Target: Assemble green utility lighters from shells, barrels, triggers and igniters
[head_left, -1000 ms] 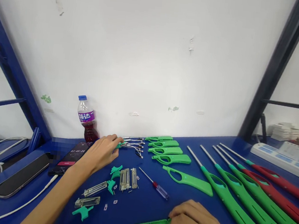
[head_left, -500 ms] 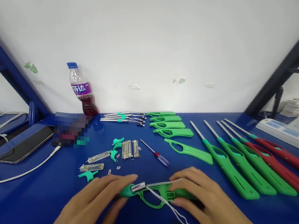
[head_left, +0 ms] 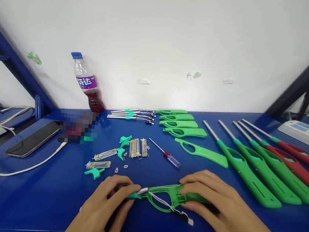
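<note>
A green shell half [head_left: 174, 198] lies at the near middle of the table [head_left: 141, 228], the right hand's [head_left: 208, 196] fingers clamped round its handle end. The left hand [head_left: 113, 200] pinches a teal collar [head_left: 134, 195] between thumb and fingers at the shell's other end; white wires [head_left: 159, 197] trail across the shell's loop. Just beyond, a screwdriver [head_left: 170, 158], clear tanks [head_left: 136, 148] and teal triggers [head_left: 96, 173] lie scattered; whether the tanks hold fluid, I cannot tell. Farther back are metal rods [head_left: 121, 116] and more green shells [head_left: 200, 151]; assembled lighters [head_left: 253, 181] fill the right side. At left, a dark phone [head_left: 33, 139] lies near a bottle [head_left: 87, 82], capped and partly filled with dark red liquid [head_left: 97, 102], standing by the wall [head_left: 163, 39].
</note>
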Demonstrator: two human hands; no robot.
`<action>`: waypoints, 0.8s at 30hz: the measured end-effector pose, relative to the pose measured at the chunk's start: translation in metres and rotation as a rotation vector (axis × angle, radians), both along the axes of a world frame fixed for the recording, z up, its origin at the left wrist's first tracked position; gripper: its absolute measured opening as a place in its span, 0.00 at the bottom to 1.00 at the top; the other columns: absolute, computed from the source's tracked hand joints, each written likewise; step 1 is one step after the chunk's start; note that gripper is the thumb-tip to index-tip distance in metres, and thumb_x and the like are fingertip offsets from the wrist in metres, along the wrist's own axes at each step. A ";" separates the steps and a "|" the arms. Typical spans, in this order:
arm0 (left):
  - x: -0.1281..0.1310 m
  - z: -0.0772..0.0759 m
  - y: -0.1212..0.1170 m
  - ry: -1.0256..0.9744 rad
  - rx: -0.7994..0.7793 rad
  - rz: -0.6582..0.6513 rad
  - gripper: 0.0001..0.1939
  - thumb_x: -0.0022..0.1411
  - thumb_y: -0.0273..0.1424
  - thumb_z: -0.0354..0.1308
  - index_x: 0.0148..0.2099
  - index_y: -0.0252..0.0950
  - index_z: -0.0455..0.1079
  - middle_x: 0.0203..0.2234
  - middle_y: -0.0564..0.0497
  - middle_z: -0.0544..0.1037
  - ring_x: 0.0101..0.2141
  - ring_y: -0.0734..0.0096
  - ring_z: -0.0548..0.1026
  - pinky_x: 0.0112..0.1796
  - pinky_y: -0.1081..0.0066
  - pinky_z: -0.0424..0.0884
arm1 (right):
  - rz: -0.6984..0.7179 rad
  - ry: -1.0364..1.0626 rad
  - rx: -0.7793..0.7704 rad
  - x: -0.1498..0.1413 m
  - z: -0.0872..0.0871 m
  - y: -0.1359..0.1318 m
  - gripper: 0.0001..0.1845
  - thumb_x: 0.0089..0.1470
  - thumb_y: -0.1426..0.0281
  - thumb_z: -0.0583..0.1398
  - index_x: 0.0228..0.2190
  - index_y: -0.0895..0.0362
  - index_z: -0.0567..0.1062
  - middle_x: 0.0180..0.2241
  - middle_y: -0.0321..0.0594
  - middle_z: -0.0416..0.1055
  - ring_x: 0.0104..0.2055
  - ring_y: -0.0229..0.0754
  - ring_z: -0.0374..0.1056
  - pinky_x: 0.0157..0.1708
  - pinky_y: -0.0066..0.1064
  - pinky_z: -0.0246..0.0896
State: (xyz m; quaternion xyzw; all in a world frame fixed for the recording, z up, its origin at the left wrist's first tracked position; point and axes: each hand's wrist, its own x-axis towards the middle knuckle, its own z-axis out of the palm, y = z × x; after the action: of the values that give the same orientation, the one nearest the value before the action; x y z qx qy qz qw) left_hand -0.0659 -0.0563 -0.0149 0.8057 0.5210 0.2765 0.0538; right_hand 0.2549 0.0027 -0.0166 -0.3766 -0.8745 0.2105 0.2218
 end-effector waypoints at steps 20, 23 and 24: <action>-0.001 -0.003 -0.002 0.159 0.032 -0.030 0.28 0.74 0.21 0.49 0.69 0.52 0.66 0.53 0.47 0.74 0.47 0.63 0.78 0.43 0.67 0.79 | -0.027 0.025 0.057 -0.003 0.002 0.000 0.08 0.71 0.62 0.61 0.47 0.42 0.80 0.53 0.35 0.78 0.55 0.43 0.75 0.56 0.34 0.71; 0.001 -0.001 -0.002 0.157 0.021 -0.031 0.28 0.74 0.21 0.49 0.69 0.51 0.67 0.54 0.46 0.73 0.48 0.64 0.78 0.42 0.69 0.79 | -0.039 0.019 0.050 -0.002 0.001 0.000 0.09 0.71 0.62 0.61 0.49 0.41 0.80 0.54 0.35 0.78 0.57 0.43 0.74 0.57 0.35 0.70; 0.001 -0.001 -0.002 0.163 0.022 -0.033 0.28 0.74 0.21 0.49 0.69 0.51 0.67 0.54 0.46 0.73 0.48 0.64 0.78 0.42 0.69 0.79 | -0.041 0.023 0.051 -0.002 0.000 0.000 0.09 0.71 0.62 0.61 0.49 0.42 0.80 0.54 0.35 0.78 0.57 0.43 0.74 0.57 0.35 0.70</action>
State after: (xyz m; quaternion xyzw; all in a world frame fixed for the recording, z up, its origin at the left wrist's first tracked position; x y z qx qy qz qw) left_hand -0.0646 -0.0582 -0.0155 0.8345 0.5074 0.2149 0.0067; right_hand 0.2531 0.0027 -0.0162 -0.3861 -0.8691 0.1879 0.2457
